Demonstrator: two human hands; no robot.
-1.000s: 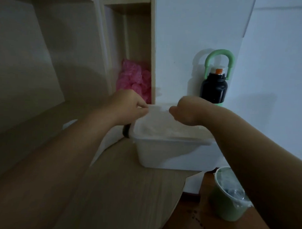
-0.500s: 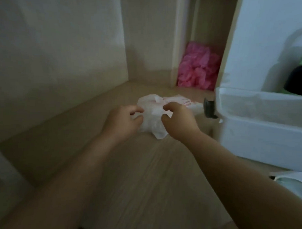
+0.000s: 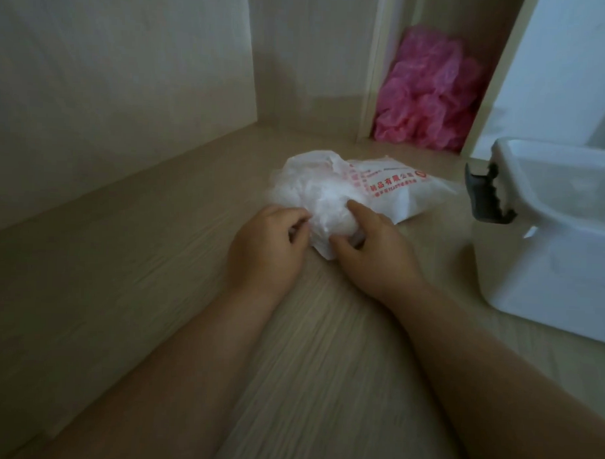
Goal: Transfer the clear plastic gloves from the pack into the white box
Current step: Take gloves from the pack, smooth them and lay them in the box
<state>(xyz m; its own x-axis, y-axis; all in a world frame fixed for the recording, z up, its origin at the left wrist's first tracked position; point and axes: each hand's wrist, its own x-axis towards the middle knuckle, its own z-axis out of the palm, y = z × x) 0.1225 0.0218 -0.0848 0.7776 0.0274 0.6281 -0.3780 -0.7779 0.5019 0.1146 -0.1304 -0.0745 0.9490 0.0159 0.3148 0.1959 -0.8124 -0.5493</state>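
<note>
A white plastic pack (image 3: 397,186) with red print lies on the wooden desk, its open end toward me. A crumpled bunch of clear plastic gloves (image 3: 316,199) spills out of that end. My left hand (image 3: 266,245) pinches the near left edge of the bunch. On the near right side, my right hand (image 3: 369,249) has its fingers curled into the same bunch. The white box (image 3: 550,258) stands at the right, open on top, with a grey clip (image 3: 484,198) on its left wall.
Pink crumpled plastic (image 3: 429,93) fills a narrow shelf compartment at the back. A wooden side panel (image 3: 111,68) rises at the left and a white wall (image 3: 567,67) stands behind the box. Bare desk (image 3: 289,366) stretches toward me.
A second ago both hands were over the white box. They then moved left to the pack, and now they grip the glove bunch closer to me.
</note>
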